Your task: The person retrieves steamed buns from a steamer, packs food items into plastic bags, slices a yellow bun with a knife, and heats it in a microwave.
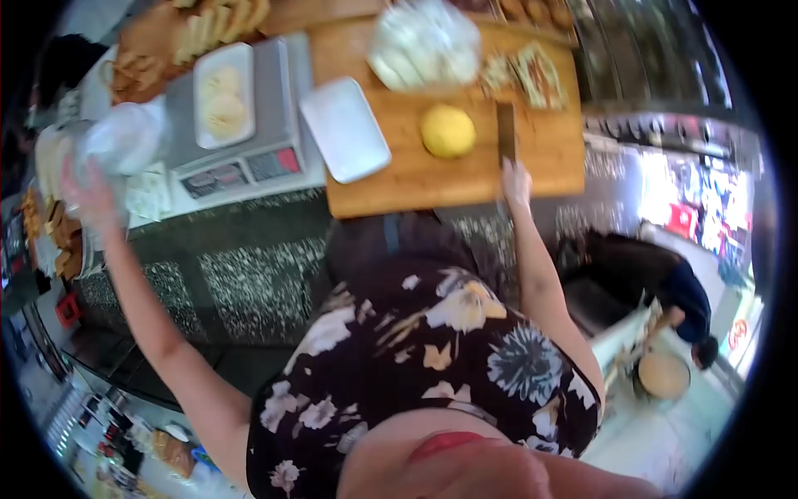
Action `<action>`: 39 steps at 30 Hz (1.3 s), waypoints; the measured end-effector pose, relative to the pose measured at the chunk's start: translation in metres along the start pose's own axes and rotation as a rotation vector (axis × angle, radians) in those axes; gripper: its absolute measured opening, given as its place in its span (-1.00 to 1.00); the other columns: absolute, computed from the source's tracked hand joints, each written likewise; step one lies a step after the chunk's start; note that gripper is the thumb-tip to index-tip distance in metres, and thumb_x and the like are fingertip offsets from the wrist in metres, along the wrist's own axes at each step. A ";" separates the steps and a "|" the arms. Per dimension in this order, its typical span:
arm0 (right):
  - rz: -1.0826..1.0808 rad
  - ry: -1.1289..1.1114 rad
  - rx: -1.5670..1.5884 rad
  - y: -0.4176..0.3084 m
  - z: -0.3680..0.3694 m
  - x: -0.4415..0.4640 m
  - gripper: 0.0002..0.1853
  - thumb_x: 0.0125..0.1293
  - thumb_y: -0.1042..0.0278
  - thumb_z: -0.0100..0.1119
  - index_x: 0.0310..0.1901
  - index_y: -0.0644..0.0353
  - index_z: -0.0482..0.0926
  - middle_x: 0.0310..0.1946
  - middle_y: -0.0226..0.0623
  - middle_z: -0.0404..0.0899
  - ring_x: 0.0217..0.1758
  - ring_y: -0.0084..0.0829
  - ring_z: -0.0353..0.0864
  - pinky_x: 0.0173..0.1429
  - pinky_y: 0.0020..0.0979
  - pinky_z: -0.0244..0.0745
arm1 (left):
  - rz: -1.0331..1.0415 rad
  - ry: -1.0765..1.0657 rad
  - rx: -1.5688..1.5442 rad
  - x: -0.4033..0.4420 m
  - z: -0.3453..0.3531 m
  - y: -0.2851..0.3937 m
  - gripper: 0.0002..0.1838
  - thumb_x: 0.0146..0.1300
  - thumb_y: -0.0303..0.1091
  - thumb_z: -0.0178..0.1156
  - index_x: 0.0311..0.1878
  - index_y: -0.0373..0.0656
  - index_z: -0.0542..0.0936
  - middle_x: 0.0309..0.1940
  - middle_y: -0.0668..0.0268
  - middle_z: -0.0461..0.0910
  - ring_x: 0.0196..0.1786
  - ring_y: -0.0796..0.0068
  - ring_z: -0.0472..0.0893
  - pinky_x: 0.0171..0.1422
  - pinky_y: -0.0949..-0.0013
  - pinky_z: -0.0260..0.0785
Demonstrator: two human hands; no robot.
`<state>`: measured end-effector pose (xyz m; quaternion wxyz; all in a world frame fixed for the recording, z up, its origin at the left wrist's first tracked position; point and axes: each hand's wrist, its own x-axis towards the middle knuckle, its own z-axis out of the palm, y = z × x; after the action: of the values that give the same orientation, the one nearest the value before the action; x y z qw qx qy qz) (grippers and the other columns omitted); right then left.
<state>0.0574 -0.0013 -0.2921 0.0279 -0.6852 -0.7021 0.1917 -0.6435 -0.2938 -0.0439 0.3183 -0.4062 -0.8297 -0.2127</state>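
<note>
My right hand [516, 185] grips the handle of a cleaver [507, 133], its blade lying flat along the right part of a wooden cutting board [399, 193]. Left of the blade sits a round yellow dough ball [449, 131]. A white tray [347, 130] overlaps the board's left edge. Far to the left, my left hand [90, 195] is closed on a clear plastic bag [125, 140]; both are blurred, and the finger grip is only partly visible. Behind the dough ball, a plastic bag of pale dough pieces [424, 48] rests on the board.
A scale [287, 91] left of the board carries a white tray [202, 87] with two pale yellow rounds. Flat filled pieces [539, 76] lie at the board's back right. Sliced pastries [218, 29] fill the back left. A person [690, 299] bends near a round tub [663, 374] at right.
</note>
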 end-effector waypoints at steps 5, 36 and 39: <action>-0.130 0.159 0.051 -0.023 -0.014 -0.027 -0.68 0.36 0.07 -0.02 -0.19 0.19 0.51 -0.42 0.09 0.59 -0.33 0.16 0.57 -0.25 0.01 0.47 | 0.514 -0.492 -0.550 -0.170 0.050 0.302 -0.39 0.00 -0.42 0.29 0.20 -0.14 0.40 0.15 0.09 0.42 0.22 0.07 0.39 0.31 0.05 0.20; -0.455 -0.346 -0.257 -0.159 -0.019 -0.047 -0.81 0.37 0.31 -0.12 -0.32 0.26 0.32 -0.62 -0.02 0.55 -0.50 -0.03 0.61 -0.39 -0.08 0.50 | -0.217 -1.013 -0.522 -0.264 0.135 0.409 -0.03 -0.21 0.05 0.44 0.29 -0.04 0.21 0.32 -0.04 0.12 0.22 -0.17 0.27 0.26 -0.08 0.21; -0.435 -0.319 -0.198 -0.157 0.022 -0.035 -0.74 0.39 0.21 -0.10 -0.29 0.27 0.36 -0.59 0.03 0.55 -0.46 0.03 0.60 -0.34 -0.04 0.49 | -0.192 -0.999 -0.514 -0.269 0.133 0.410 -0.03 -0.20 0.06 0.43 0.30 -0.06 0.21 0.32 -0.04 0.12 0.22 -0.18 0.27 0.26 -0.08 0.21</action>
<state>-0.0962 -0.0387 -0.2567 -0.1097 -0.4789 -0.8435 0.2171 -0.2334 -0.1192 -0.2878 -0.2425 -0.4448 -0.8342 -0.2178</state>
